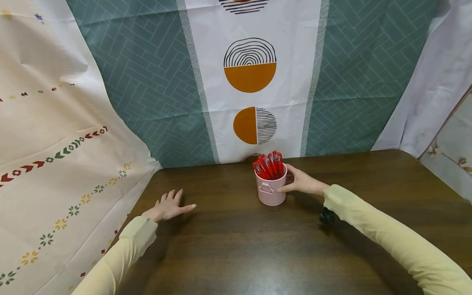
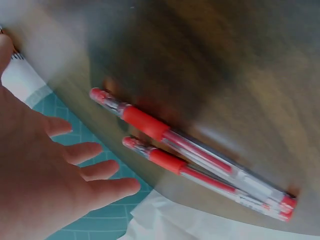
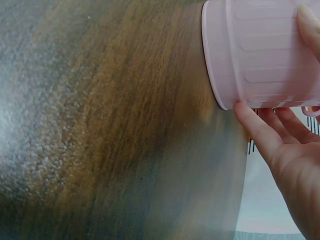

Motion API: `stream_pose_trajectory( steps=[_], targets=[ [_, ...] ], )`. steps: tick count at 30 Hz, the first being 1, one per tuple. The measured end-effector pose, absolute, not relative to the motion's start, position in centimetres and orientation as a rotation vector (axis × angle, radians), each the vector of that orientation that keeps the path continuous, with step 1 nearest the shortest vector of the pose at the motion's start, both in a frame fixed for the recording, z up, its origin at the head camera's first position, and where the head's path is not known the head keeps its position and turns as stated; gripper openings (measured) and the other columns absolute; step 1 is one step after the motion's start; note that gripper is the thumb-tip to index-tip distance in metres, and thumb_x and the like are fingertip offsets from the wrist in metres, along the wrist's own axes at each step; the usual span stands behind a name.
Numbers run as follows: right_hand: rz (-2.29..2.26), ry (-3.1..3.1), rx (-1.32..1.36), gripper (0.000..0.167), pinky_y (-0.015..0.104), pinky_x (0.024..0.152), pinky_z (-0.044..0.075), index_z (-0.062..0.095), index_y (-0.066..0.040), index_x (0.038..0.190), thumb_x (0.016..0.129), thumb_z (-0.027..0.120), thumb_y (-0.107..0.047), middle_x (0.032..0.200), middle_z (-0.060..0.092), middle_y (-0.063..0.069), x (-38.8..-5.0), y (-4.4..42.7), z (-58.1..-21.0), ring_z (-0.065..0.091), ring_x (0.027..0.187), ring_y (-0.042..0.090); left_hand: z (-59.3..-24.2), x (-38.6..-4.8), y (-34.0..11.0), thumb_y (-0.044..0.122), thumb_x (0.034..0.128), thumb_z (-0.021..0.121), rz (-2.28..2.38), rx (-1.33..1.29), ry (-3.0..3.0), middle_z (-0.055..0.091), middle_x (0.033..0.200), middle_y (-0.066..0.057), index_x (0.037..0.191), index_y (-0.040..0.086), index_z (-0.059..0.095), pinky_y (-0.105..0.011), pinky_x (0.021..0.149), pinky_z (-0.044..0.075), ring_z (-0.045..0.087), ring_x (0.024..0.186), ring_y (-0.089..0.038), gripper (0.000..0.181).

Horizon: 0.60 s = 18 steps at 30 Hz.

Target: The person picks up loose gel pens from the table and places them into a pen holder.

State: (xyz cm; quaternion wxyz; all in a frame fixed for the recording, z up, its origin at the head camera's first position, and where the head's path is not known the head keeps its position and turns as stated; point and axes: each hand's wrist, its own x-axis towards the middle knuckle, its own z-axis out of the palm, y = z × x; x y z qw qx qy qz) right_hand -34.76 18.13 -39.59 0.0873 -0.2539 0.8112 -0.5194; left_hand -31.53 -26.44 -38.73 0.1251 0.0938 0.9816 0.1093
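A small pink bucket (image 1: 271, 196) with a side handle stands upright near the table's far edge. Several red pens (image 1: 271, 166) fill it, poking above the rim. My right hand (image 1: 304, 180) grips the bucket from the right, thumb on the near side; in the right wrist view the fingers (image 3: 262, 130) touch its wall near the base. Over the table's left part, my left hand (image 1: 170, 206) has its fingers spread and holds nothing. Beside it in the left wrist view, two red gel pens (image 2: 200, 155) lie nearly parallel on the wood; I cannot make them out in the head view.
The dark brown wooden table (image 1: 236, 246) spans the foreground. Behind it hangs a green and white patterned cloth (image 1: 254, 98). A cream cloth with printed flowers (image 1: 66, 184) borders the left side. A dark device (image 1: 326, 216) sits under my right wrist.
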Motion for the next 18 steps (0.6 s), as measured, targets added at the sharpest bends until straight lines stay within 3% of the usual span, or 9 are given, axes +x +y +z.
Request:
stream_pose_trajectory(
  steps=[5,11,15,18],
  targets=[
    [-1.544,2.428,-0.764,0.081,0.039,0.086,0.042,0.028,-0.007,0.137,0.073,0.076,-0.019,0.126,0.045,0.013,-35.6,18.4,-40.7,0.045,0.11,0.029,-39.0,-30.8,-27.0,0.06,0.0869,0.04,0.306,0.272,2.858,0.015,0.134,-0.035,0.138,-0.009,0.017,-0.064,0.088,0.021,0.015,0.118,-0.054,0.089],
    [-1.542,2.423,-0.78,0.081,0.04,0.085,0.042,0.028,-0.007,0.137,0.073,0.076,-0.02,0.126,0.044,0.014,-35.7,18.4,-40.6,0.045,0.11,0.03,-39.2,-30.2,-27.5,0.048,0.0933,0.038,0.302,0.288,2.821,0.008,0.137,-0.036,0.136,-0.013,0.016,-0.063,0.092,0.016,0.01,0.119,-0.057,0.078],
    [-1.541,2.424,-0.777,0.081,0.04,0.086,0.042,0.028,-0.006,0.137,0.073,0.076,-0.021,0.127,0.044,0.014,-35.7,18.5,-40.5,0.044,0.11,0.03,-39.5,-30.4,-27.7,0.032,0.0971,0.039,0.332,0.395,2.835,0.01,0.135,-0.04,0.131,-0.021,0.016,-0.059,0.096,0.011,0.008,0.123,-0.053,0.067],
    [-1.537,2.425,-0.769,0.081,0.04,0.086,0.042,0.027,-0.006,0.137,0.073,0.076,-0.02,0.127,0.044,0.014,-35.6,18.5,-40.4,0.044,0.111,0.03,-39.7,-30.7,-27.9,0.015,0.0963,0.042,0.334,0.483,2.864,0.017,0.131,-0.043,0.126,-0.025,0.021,-0.054,0.098,0.015,0.013,0.123,-0.05,0.055]
  ],
)
